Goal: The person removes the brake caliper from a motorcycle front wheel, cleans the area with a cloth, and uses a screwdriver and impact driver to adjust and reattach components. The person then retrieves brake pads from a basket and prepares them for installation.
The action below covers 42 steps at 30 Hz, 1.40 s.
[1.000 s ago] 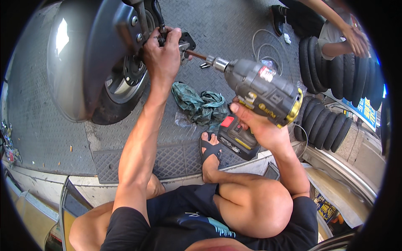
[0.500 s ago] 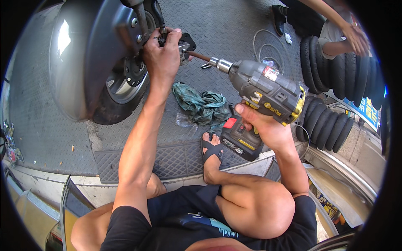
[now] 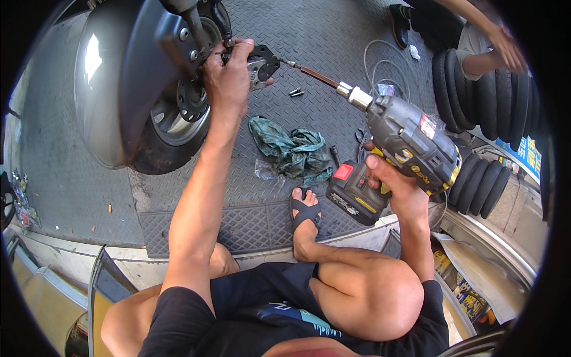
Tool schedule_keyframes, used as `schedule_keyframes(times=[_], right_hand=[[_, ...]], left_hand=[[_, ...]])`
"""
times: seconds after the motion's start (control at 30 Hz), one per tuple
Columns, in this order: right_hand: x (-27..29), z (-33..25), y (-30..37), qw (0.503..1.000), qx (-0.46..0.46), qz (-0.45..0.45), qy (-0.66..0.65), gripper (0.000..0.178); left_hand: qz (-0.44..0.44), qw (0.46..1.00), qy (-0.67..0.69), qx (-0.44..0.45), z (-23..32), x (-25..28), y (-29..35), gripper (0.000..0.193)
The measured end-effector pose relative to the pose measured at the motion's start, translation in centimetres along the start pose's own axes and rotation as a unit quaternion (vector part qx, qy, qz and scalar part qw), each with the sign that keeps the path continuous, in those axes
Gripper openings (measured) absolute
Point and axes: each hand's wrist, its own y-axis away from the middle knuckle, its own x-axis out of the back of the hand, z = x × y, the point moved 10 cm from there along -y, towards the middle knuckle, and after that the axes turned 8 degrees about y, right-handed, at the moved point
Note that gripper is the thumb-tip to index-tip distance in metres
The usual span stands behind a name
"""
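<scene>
My left hand (image 3: 226,83) is closed around a grey-and-black brake caliper (image 3: 257,72), beside the fork and brake disc (image 3: 190,102) of a scooter's front wheel. A hose runs down to it from above. In my right hand (image 3: 397,183) is a cordless impact driver (image 3: 410,134), gripped by its handle, with its battery low and to the left. Its long brown bit (image 3: 318,76) points up and left at the caliper. At the bit's tip sits a small metal bolt (image 3: 287,62), which looks just clear of the caliper's black bracket.
Two loose bolts (image 3: 296,92) and a crumpled green rag (image 3: 291,149) lie on the textured floor mat. A wrench (image 3: 360,141) lies by the driver. Stacked tyres (image 3: 482,101) stand at the right, with another person's hand (image 3: 505,50) above them. A grey fender (image 3: 107,89) covers the wheel.
The driver has moved right, away from the caliper. A bolt now shows at the bit's tip, where the bit met the caliper before. My left hand keeps its hold.
</scene>
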Motion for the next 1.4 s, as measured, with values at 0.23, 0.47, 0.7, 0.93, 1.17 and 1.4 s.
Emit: schedule_keyframes(times=[0.23,0.47,0.7,0.93,1.17,1.4], right_hand=[[0.8,3.8,-0.3,0.989,-0.028,-0.039,-0.143,0.031],[0.0,11.6,-2.1,0.933,-0.098,-0.161,-0.307,0.039],[1.2,25.7,-5.9,0.869,-0.226,-0.208,-0.389,0.031],[9.8,37.2,-10.6,0.959,-0.278,0.012,0.049,0.042],[3.5,22.6,-13.7,0.833,0.27,0.131,0.465,0.037],[-4.2,26.9,-19.5,0.813,0.348,-0.043,0.465,0.013]], left_hand=[[-0.029,0.996,0.051,0.066,0.1,-0.6,0.8,0.023],[-0.026,0.989,0.09,0.118,-0.2,-0.8,1.5,0.027],[0.016,0.987,0.103,0.122,-0.4,0.5,1.4,0.032],[0.024,0.988,0.089,0.122,-0.6,0.2,1.4,0.035],[0.028,0.99,0.089,0.109,-0.2,0.5,1.7,0.038],[-0.003,0.983,0.128,0.13,-0.8,0.1,1.6,0.038]])
